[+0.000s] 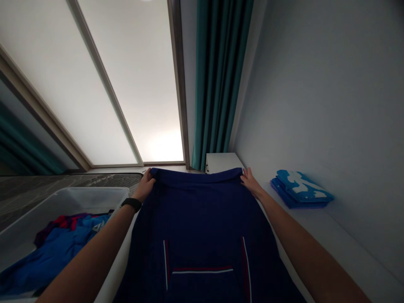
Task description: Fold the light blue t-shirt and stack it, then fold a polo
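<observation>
A navy garment (pixel 202 214) with red-and-white stripes is spread out in front of me, its upper edge stretched between my hands. My left hand (pixel 145 184), with a black band on the wrist, pinches the upper left corner. At the upper right corner, the fingers of my right hand (pixel 250 182) are closed on the fabric. The edge sags slightly in the middle. The lower part runs out of the bottom of the view, and I cannot tell what kind of garment it is.
On the left, a clear plastic bin (pixel 91 193) holds blue clothing (pixel 63 248) and a red-and-purple piece (pixel 65 223). A folded blue-and-white stack (pixel 299 187) lies on the right by the wall. Behind are a white cabinet (pixel 222 160), a teal curtain (pixel 221 84) and frosted panels (pixel 135 75).
</observation>
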Demonstrator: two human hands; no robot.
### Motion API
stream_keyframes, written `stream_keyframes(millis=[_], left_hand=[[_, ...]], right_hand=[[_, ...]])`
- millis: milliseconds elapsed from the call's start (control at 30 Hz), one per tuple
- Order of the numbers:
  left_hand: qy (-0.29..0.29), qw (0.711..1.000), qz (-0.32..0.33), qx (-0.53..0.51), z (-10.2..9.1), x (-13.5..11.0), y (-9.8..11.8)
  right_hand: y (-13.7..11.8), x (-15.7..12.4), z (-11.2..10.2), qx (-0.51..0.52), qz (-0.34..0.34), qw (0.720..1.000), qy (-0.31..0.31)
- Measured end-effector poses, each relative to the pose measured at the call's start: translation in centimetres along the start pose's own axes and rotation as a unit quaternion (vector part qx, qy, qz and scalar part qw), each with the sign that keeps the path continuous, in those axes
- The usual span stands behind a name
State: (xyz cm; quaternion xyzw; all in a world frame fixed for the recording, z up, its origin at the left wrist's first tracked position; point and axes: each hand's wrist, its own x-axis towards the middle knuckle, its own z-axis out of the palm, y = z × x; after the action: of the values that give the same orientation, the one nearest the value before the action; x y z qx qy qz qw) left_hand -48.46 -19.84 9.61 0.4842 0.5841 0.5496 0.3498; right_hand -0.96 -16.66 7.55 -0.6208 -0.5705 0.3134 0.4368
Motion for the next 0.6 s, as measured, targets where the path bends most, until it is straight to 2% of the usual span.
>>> stream_keyframes(millis=[133, 233, 300, 367, 467, 600], left_hand=[[0.014, 0.994, -0.008, 0.111, 0.7, -0.6, -2.5], [0.003, 0.975, 0.021, 0.222, 1.1, -1.4, -3.6], [-0.024, 0.954, 0.053, 0.294, 1.5, -1.9, -3.9], [-0.051, 0.929, 0.086, 0.356, 1.9, -2.2, -4.0], [-0.075, 0.89, 0.122, 0.433, 2.1, -2.4, -4.2], [-0.083, 0.846, 0.145, 0.506, 2.1, -2.2, -4.7]], right_hand=[[1.2, -1.6, 1.2, -0.072, -0.016, 0.997, -0.033], [1.6, -3.9, 2.5, -0.152, -0.066, 0.984, -0.059], [1.5, -5.4, 3.4, -0.269, -0.132, 0.95, -0.089], [1.4, -6.5, 4.1, -0.368, -0.165, 0.907, -0.12], [1.3, -7.0, 4.1, -0.447, -0.137, 0.873, -0.138], [1.7, -6.8, 2.7, -0.497, -0.105, 0.851, -0.138]])
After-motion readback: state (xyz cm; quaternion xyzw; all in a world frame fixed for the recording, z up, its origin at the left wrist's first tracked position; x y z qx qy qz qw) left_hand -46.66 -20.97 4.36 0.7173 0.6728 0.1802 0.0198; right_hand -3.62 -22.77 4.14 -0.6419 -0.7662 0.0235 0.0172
